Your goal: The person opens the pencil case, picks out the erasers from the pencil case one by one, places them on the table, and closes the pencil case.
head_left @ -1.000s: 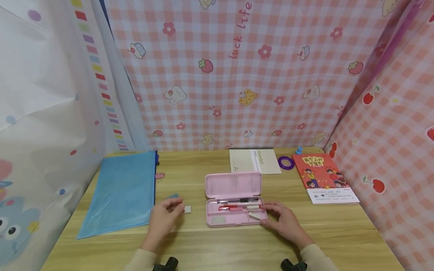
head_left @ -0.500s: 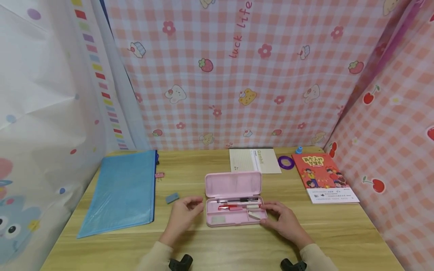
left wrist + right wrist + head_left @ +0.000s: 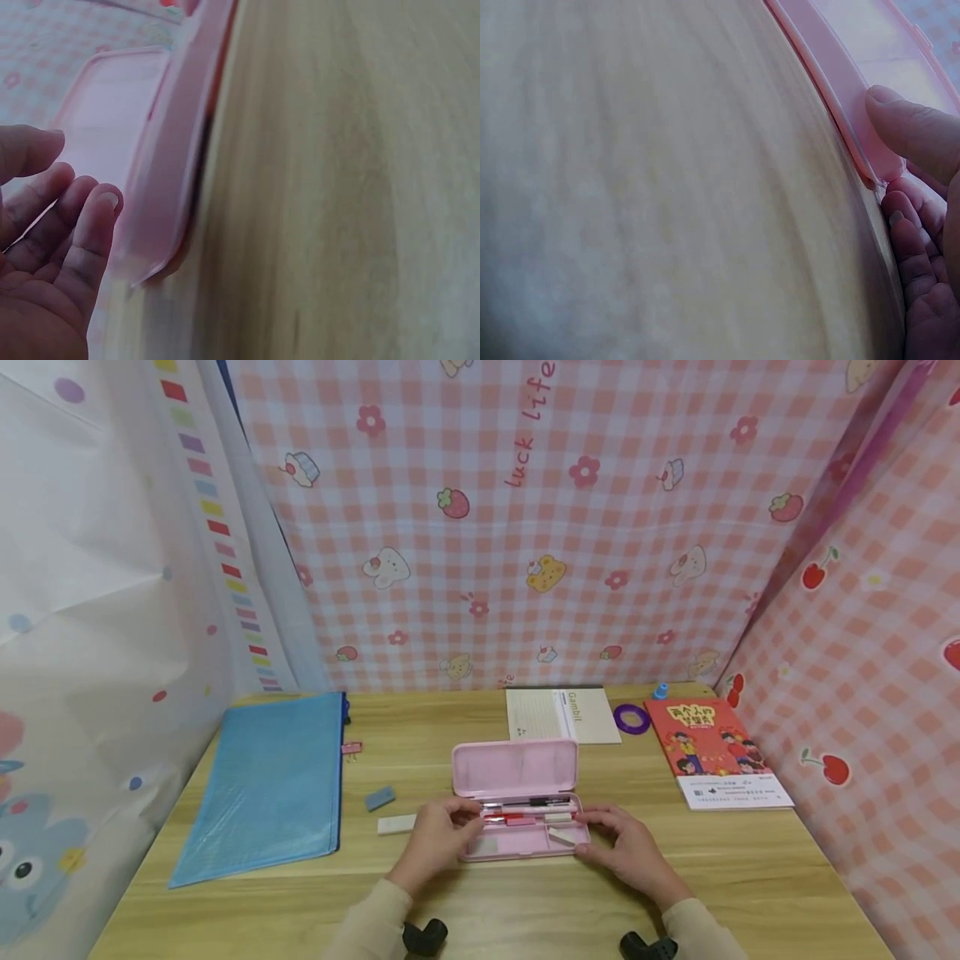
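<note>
An open pink pencil case (image 3: 514, 768) stands at the middle of the wooden table (image 3: 480, 893), lid raised, with a black pen (image 3: 542, 802), a red pen (image 3: 508, 819) and a small white eraser (image 3: 561, 837) in its tray. My left hand (image 3: 438, 839) is at the case's left end, fingers loosely curled and holding nothing (image 3: 52, 247), just beside the pink rim (image 3: 169, 187). My right hand (image 3: 622, 847) holds the case's right end: the thumb (image 3: 915, 135) presses on the rim (image 3: 832, 67) and the fingers curl beside the corner.
A white eraser (image 3: 396, 824) and a grey-blue eraser (image 3: 380, 797) lie left of the case. Further left is a blue zip pouch (image 3: 270, 781) with a pink clip (image 3: 351, 747). Behind are a white notebook (image 3: 562, 716), a purple tape ring (image 3: 632, 719) and a red book (image 3: 712, 752).
My left hand has moved right from the white eraser to the case's left end, leaving the eraser on the table. The right hand has stayed on the case.
</note>
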Demonstrator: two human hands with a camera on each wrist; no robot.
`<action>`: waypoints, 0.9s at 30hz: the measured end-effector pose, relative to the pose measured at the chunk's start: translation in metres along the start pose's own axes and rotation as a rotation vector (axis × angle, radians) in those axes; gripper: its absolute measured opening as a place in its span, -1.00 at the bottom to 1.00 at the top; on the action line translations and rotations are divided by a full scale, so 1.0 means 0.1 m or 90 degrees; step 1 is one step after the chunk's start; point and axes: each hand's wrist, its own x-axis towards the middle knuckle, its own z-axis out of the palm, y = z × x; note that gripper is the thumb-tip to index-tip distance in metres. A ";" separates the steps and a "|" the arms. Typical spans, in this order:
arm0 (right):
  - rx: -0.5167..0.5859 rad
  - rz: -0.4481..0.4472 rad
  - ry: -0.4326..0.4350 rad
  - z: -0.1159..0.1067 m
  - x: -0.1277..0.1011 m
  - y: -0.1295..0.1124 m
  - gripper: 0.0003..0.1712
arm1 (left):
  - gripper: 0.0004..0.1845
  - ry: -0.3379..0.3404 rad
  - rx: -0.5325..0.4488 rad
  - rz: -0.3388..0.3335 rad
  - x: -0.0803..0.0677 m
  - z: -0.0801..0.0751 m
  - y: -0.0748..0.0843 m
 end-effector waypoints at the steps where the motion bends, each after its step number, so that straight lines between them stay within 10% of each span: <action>1: -0.002 -0.002 0.000 0.00 0.00 0.00 -0.53 | -0.85 -0.003 0.012 0.010 0.01 0.02 -0.01; 27: -0.004 -0.006 0.001 0.00 0.00 0.01 -0.53 | -0.88 -0.069 0.137 0.073 0.24 0.31 0.00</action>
